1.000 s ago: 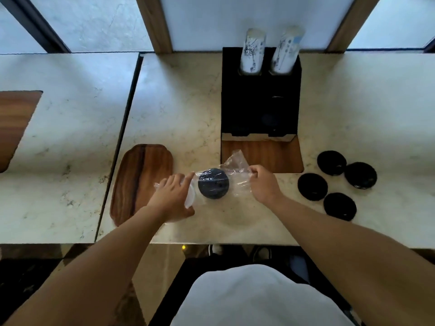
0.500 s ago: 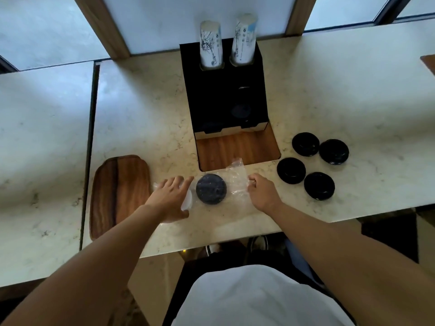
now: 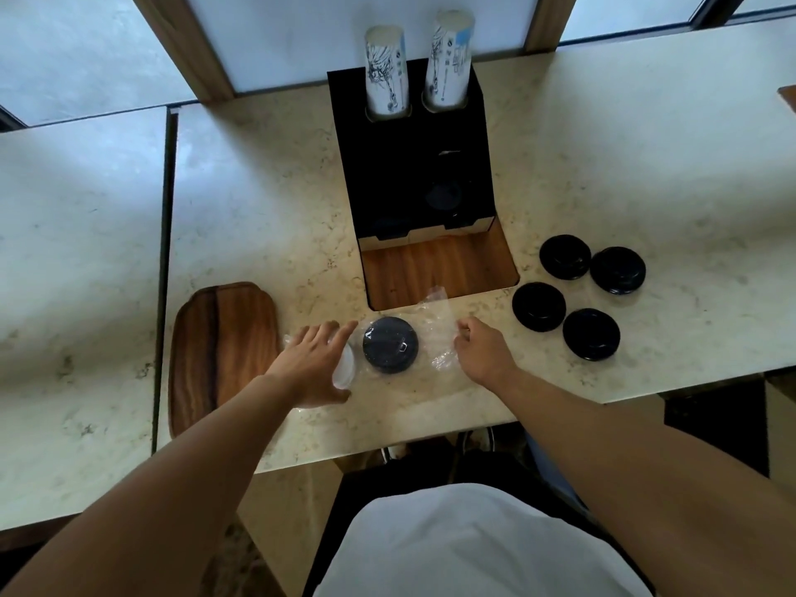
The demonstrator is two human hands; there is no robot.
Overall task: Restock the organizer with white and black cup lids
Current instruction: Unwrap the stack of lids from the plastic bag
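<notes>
Since 0.5 s ago both hands barely move; only the view shifts a bit. Black lid lies flat, top up, in a clear plastic bag that runs left-right near the counter front edge. Left hand rests w/ straight fingers on a white lid. Right hand pinches the bag's end. Four black lids sit right of the black organizer. Wood tray lies at left.
</notes>
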